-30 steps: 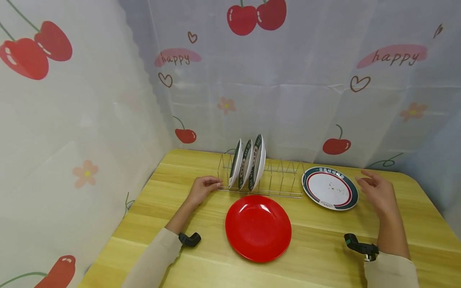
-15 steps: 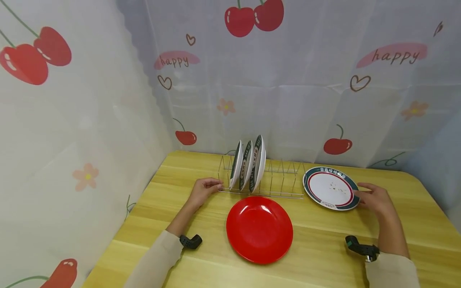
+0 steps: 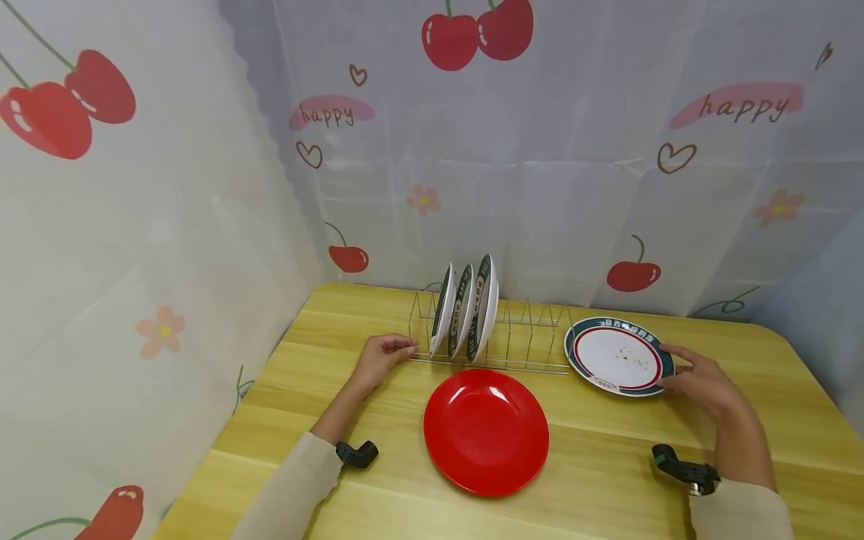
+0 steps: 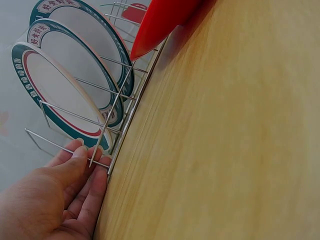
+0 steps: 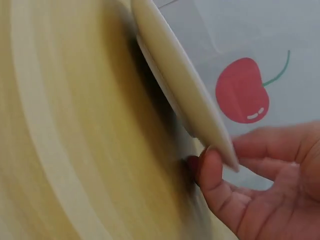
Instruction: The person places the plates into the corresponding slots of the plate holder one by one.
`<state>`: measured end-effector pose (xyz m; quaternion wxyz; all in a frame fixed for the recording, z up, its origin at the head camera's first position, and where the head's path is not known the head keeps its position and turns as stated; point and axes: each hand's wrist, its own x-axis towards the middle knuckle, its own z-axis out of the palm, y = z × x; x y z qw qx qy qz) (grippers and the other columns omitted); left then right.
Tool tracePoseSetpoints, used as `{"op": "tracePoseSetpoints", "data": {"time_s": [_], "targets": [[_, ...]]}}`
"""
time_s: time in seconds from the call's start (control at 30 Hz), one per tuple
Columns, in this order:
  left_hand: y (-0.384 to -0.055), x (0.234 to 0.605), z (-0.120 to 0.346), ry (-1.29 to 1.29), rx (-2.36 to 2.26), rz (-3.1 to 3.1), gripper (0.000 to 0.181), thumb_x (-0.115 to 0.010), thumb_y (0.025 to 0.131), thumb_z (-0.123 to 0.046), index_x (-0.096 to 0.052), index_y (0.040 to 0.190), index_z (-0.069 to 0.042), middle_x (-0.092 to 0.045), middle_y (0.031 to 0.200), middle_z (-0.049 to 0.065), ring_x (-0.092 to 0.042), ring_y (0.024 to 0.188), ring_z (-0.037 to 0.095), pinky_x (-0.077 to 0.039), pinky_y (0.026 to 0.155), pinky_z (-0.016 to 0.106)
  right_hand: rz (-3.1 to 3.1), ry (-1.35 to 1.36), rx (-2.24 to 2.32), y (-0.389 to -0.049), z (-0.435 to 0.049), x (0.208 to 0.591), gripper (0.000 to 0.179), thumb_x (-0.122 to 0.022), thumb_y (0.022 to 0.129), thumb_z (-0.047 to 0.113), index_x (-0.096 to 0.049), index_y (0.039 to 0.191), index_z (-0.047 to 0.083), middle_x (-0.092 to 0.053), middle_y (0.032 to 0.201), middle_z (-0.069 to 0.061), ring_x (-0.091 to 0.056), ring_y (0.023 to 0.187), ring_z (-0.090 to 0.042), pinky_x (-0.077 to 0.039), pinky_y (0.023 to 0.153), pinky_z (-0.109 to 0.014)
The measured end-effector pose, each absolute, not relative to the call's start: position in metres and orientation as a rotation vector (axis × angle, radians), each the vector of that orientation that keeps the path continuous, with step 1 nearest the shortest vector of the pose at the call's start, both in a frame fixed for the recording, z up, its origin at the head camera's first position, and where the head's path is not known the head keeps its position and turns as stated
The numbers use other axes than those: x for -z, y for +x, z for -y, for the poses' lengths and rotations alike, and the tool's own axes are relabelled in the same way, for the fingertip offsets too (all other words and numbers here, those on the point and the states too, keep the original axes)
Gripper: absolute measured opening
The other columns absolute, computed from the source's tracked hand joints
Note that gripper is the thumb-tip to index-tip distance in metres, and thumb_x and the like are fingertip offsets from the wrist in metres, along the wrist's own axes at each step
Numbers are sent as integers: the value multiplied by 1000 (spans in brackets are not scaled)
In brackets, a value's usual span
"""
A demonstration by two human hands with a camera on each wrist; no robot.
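My right hand [image 3: 705, 384] pinches the right rim of a white plate [image 3: 617, 360] with a green border, red ring and some crumbs on it. In the right wrist view, the thumb and fingers straddle this plate's edge [image 5: 187, 75], and a dark shadow lies beneath it. My left hand [image 3: 379, 360] holds the left end of a wire dish rack [image 4: 123, 137], thumb and fingertips around the wire. Three green-bordered plates stand on edge in the rack's left half; the nearest to my left hand is a plate [image 4: 60, 95] with a red ring.
A red plate [image 3: 486, 431] lies on the wooden table [image 3: 378, 487] in front of the rack. Several wire slots stand to the right of the upright plates. Behind the table hangs a cherry-patterned curtain [image 3: 540, 210], with another on the left.
My right hand has come in from the right and taken hold of the plate's rim; the plate has turned and shifted slightly. My left hand stays at the rack's end.
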<state>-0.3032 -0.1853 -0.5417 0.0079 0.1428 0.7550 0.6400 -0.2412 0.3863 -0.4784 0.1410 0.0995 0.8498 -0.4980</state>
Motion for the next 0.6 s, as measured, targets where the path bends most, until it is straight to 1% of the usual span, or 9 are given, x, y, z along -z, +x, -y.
{"op": "tracePoseSetpoints", "data": {"time_s": [0.07, 0.13, 0.2, 0.3, 0.37, 0.43, 0.47, 0.53, 0.6], "targets": [[-303, 541, 185, 448, -2005, -2354, 17, -74, 93, -5, -76, 108, 3, -76, 107, 15, -73, 95, 18, -61, 84, 31, -2372, 206, 1540, -240, -389, 478, 86, -63, 97, 4, -4, 159, -3, -19, 147, -46, -60, 95, -20, -58, 76, -20], [-303, 541, 185, 451, -2011, -2349, 17, -73, 93, -4, -76, 108, 3, -76, 107, 15, -73, 95, 18, -61, 84, 31, -2292, 134, 1637, -238, -390, 479, 86, -60, 99, 3, 1, 159, -3, -17, 148, -43, -61, 88, -15, -58, 79, -21], [-303, 541, 185, 455, -2017, -2351, 17, -73, 93, -4, -76, 108, 4, -76, 107, 15, -73, 94, 18, -61, 84, 31, -2236, 90, 1715, -237, -391, 479, 86, -60, 99, 2, 2, 159, -2, -17, 148, -40, -62, 85, -13, -59, 78, -22], [-303, 541, 185, 451, -2021, -2359, 17, -73, 92, -4, -76, 107, 4, -76, 106, 15, -73, 93, 18, -61, 83, 30, -2209, 14, 1778, -236, -391, 477, 84, -56, 101, 2, 3, 160, 0, -14, 149, -39, -63, 86, -11, -59, 78, -22], [-303, 541, 185, 445, -2021, -2364, 17, -74, 92, -4, -76, 107, 3, -76, 106, 14, -73, 93, 18, -61, 83, 29, -2180, -26, 1841, -237, -391, 474, 82, -54, 102, 2, 3, 161, 4, -9, 151, -39, -66, 88, -10, -60, 80, -23], [-303, 542, 184, 440, -2021, -2365, 18, -74, 92, -4, -76, 108, 4, -76, 106, 14, -73, 94, 18, -61, 82, 29, -2139, -72, 1910, -236, -392, 471, 82, -51, 103, 1, 4, 162, 9, -15, 149, -35, -69, 92, -11, -61, 81, -25], [-303, 542, 184, 438, -2022, -2363, 18, -74, 92, -4, -76, 108, 4, -76, 107, 15, -73, 94, 18, -61, 83, 29, -2120, -91, 1944, -235, -392, 468, 82, -51, 103, 1, 4, 163, 11, -23, 147, -31, -70, 93, -11, -61, 81, -27], [-303, 542, 184, 434, -2025, -2357, 19, -74, 92, -4, -75, 109, 4, -75, 107, 16, -73, 94, 18, -61, 83, 29, -2079, -147, 2003, -233, -392, 464, 82, -50, 104, 0, 4, 164, 14, -38, 138, -17, -72, 94, -14, -61, 81, -29], [-303, 543, 184, 427, -2026, -2353, 19, -73, 93, -4, -75, 109, 5, -75, 108, 17, -73, 94, 19, -61, 83, 29, -2054, -204, 2039, -232, -391, 459, 80, -49, 105, 1, 3, 164, 16, -44, 129, -1, -72, 95, -15, -62, 82, -31]]}}
